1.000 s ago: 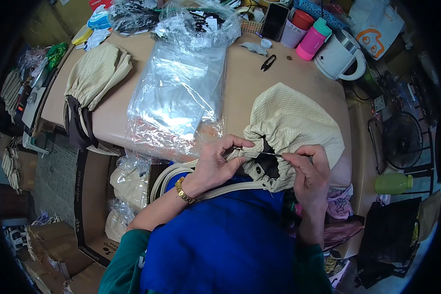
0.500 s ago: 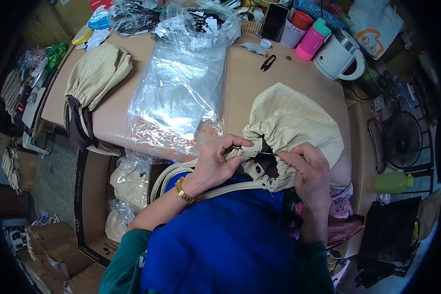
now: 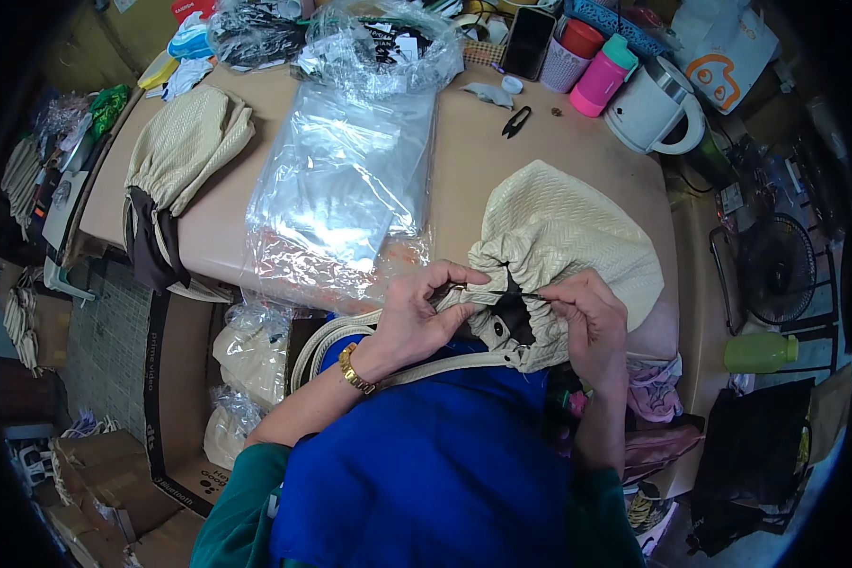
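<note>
A cream woven-textured drawstring bag (image 3: pixel 587 222) with a dark lining lies at the table's front edge, its gathered mouth toward me. My left hand (image 3: pixel 426 303) pinches the left side of that gathered rim between thumb and fingers. Over the opening, my right hand (image 3: pixel 587 312) pinches the end of a thin, straight, dark piece, too fine to name. It stretches across to the left fingertips. Dark eyelets show in the rim below. A cream strap (image 3: pixel 435 365) runs left from the bag across my lap.
A second cream bag (image 3: pixel 185 151) lies at the table's left. Clear plastic sleeves (image 3: pixel 341 180) cover the middle. Small black snips (image 3: pixel 517 121), a pink bottle (image 3: pixel 600 83) and a white kettle (image 3: pixel 648 109) stand or lie toward the back right. A cardboard box (image 3: pixel 175 379) is at lower left.
My right hand has shifted slightly, its fingers turning into a tighter pinch on the thin piece, which looks darker now. The left hand keeps its hold on the rim.
</note>
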The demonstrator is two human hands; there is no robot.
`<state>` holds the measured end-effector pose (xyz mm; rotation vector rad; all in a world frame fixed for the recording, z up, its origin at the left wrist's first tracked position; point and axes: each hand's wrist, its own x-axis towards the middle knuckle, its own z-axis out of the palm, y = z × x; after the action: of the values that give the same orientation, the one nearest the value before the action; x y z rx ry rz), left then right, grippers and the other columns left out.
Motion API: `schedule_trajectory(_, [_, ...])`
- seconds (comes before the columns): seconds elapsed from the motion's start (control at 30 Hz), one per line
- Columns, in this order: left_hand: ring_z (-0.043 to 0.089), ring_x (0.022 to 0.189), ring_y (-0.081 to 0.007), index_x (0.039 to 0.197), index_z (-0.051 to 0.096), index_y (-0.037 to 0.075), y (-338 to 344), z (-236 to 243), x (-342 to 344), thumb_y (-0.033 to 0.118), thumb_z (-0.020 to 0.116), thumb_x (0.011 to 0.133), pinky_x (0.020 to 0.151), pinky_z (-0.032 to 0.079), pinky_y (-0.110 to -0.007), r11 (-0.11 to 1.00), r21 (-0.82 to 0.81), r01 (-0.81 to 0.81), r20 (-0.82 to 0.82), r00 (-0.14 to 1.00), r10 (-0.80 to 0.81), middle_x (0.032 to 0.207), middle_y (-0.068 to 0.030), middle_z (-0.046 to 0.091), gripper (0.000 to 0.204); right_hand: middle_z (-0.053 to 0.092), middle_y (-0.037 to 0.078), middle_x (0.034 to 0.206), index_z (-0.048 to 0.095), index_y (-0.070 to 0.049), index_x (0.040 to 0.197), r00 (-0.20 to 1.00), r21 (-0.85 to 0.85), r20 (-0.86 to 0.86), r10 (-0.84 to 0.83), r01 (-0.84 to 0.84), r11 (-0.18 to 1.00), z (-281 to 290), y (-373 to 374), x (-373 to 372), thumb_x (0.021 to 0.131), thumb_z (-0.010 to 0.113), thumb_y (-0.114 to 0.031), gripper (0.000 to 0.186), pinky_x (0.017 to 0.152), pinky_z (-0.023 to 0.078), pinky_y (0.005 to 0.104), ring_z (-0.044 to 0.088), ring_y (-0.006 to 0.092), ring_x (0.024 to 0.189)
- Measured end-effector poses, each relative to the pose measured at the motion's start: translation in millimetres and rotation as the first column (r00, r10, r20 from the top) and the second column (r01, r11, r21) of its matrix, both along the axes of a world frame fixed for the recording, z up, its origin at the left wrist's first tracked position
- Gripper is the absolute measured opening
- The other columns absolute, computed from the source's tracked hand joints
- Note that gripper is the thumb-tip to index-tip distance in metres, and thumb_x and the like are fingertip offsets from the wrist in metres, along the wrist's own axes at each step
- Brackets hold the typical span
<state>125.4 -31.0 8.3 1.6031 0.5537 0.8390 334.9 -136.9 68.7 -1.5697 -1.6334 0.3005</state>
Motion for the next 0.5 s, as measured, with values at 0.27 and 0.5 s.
schedule_trajectory(0.27, [0.064,0.097,-0.0093,0.113,0.066,-0.003,0,3,0,-0.007,0.072,0.083,0.087,0.05,-0.023,1.0,0.012,0.0,-0.004,1.0,0.0,0.106,-0.0069,0.069,0.031,0.062,0.01,0.084,0.074,-0.003,0.097,0.998,0.075,0.057,0.008,-0.012,0.997,4,-1,-2,0.081,0.061,0.011,0.024,0.07,0.049,0.0339,0.061,0.0257,0.079])
schedule_trajectory(0.5, [0.064,0.096,-0.0098,0.111,0.067,-0.003,2,0,-1,-0.006,0.073,0.083,0.086,0.05,-0.023,0.998,0.068,-0.006,-0.045,0.999,0.009,0.105,-0.0075,0.07,0.029,0.059,0.008,0.087,0.073,-0.007,0.102,0.943,0.072,0.33,-0.03,0.007,0.997,15,-7,-7,0.072,0.063,0.012,0.037,0.07,0.05,0.0378,0.06,0.0287,0.083])
